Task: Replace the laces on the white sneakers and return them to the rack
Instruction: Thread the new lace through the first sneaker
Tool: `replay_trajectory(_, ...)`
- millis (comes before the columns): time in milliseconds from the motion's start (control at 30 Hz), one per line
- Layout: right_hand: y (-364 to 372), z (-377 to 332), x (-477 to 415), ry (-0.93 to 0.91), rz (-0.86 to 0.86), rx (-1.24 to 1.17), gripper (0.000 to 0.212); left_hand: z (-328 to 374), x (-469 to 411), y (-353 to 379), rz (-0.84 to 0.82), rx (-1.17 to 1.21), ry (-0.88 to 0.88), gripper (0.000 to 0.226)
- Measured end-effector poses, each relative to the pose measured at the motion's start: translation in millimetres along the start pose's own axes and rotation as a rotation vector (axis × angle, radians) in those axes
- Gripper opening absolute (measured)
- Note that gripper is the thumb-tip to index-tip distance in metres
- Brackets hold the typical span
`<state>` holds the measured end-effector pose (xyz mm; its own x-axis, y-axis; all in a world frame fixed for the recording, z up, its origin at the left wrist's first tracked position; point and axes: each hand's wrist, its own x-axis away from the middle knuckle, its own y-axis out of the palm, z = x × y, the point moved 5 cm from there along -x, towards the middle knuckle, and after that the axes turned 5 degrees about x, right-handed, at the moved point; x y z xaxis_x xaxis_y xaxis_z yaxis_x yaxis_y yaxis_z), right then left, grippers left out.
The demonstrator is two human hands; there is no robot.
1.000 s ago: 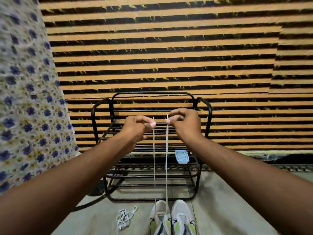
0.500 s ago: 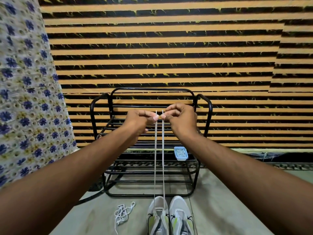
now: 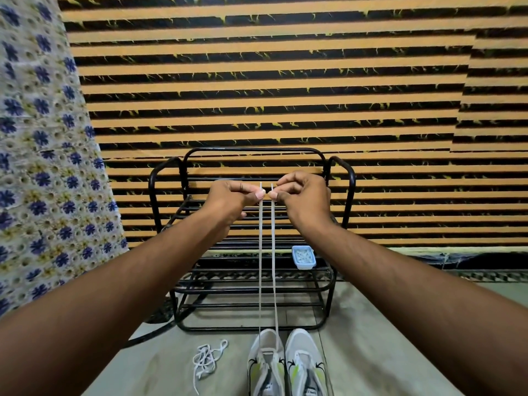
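Black rack (image 3: 151, 195) upright against the striped wall. On the floor just in front of the rack, side by side, toes toward it: the white sneakers (image 3: 304, 364). Raised before the rack's top tier, level and nearly touching: left hand (image 3: 228, 198) and right hand (image 3: 307, 195), each pinching one end of the new lace (image 3: 273, 267) between thumb and forefinger. From those fingers, two taut strands straight down in front of the rack to the lowest eyelets of the left sneaker (image 3: 265, 367) — long axis near vertical, ends about even. Probably next: lowering toward that shoe to cross and thread, either hand equally near. Before the rack's foot, left of the sneakers, loose on the floor — old lace (image 3: 207, 361).
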<state>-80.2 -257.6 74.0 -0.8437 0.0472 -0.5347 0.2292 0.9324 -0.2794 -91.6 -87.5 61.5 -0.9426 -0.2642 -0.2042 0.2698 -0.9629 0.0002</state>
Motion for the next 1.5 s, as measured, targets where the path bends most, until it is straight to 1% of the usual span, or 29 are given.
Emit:
replay_trajectory(267, 1, 0, -1, -0.006, -0.002, 0.012, 0.015, 0, 1, 0, -0.017, -0.012, 0.015, 0.010)
replay_trajectory(433, 1, 0, -2, -0.018, -0.004, 0.012, 0.015, 2, 2, -1, -0.016, -0.014, 0.020, 0.008)
replay_trajectory(700, 2, 1, -2, -0.025, -0.011, 0.020, 0.015, 3, 4, 0, -0.028, -0.023, 0.023, 0.016)
replay_trajectory(967, 0, 1, -2, -0.039, -0.013, 0.023, 0.015, 4, 7, 1, -0.029, -0.022, 0.018, 0.014)
replay_trajectory(1133, -1, 2, -1, -0.042, -0.019, 0.040, 0.013, 5, 10, 2, -0.039, -0.031, 0.019, 0.007)
replay_trajectory(1233, -2, 4, -1, -0.043, -0.017, 0.038, 0.012, 5, 10, 2, -0.045, -0.034, 0.021, 0.007)
replay_trajectory(1400, -7, 10, -2, -0.059, -0.045, 0.013, 0.014, 0, 6, 1, -0.046, -0.060, 0.014, 0.004)
replay_trajectory(1500, -15, 21, -5, -0.058, -0.111, 0.051, 0.015, -1, 6, 1, -0.096, -0.090, 0.002, 0.003)
